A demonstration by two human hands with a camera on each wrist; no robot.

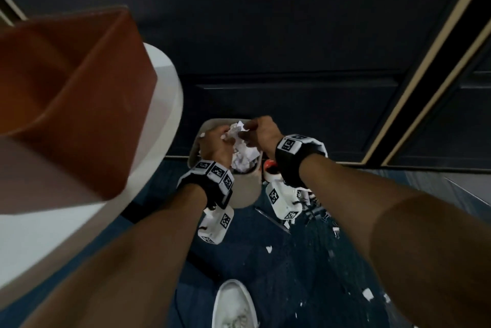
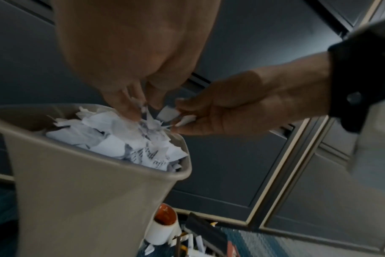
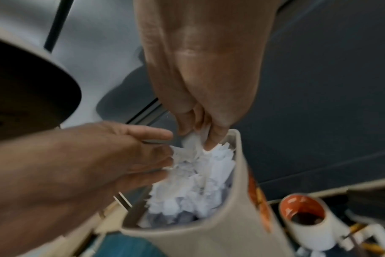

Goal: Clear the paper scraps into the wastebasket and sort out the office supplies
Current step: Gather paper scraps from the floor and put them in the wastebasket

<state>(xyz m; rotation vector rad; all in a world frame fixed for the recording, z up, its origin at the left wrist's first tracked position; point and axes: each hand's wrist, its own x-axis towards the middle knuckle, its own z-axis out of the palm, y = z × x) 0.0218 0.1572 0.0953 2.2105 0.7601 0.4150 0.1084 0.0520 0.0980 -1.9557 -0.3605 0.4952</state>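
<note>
A beige wastebasket (image 1: 245,189) stands on the blue carpet, heaped with torn white paper scraps (image 2: 121,139). Both hands hover close together over its mouth. My left hand (image 1: 225,134) pinches a bunch of scraps (image 2: 150,120) in its curled fingertips (image 2: 130,106). My right hand (image 1: 248,131) pinches more white scraps (image 2: 168,113) from the other side. In the right wrist view the right hand's fingers (image 3: 211,140) press paper (image 3: 193,144) against the basket's far rim (image 3: 235,139). The left hand (image 3: 165,156) meets the same paper.
A white mug (image 1: 271,169) with an orange inside stands right of the basket among scattered supplies (image 1: 313,202). Loose scraps (image 1: 368,294) lie on the carpet. At left, a round white table (image 1: 167,93) carries a brown box (image 1: 79,75). My white shoe (image 1: 233,303) is below. A dark panelled wall stands behind.
</note>
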